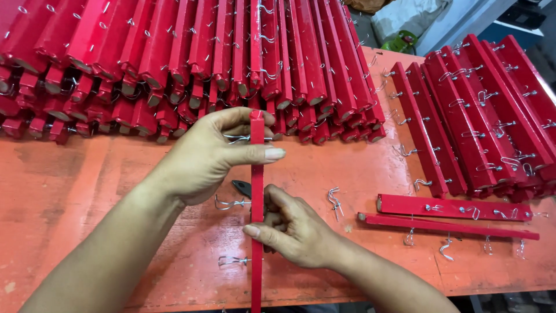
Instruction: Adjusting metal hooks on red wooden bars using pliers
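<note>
The right hand (292, 229) sits nearest, its fingers curled together around the lower part of a red wooden strip (256, 191) that lies lengthwise on the orange worktop (69, 179); a dark tool tip (242, 187) shows just beyond its thumb. Wire hooks (231, 203) stick out of the strip to the left of those fingers. Farther up, the left hand (205, 156) has its fingers clamped on the strip's far end, thumb laid across it. A loose hook (334, 199) lies right of the right fingers, and two hooked strips (452, 214) lie further right. Beyond the left fingers rises a big stack of red strips (191, 58); another pile (480, 110) stands far right.
</note>
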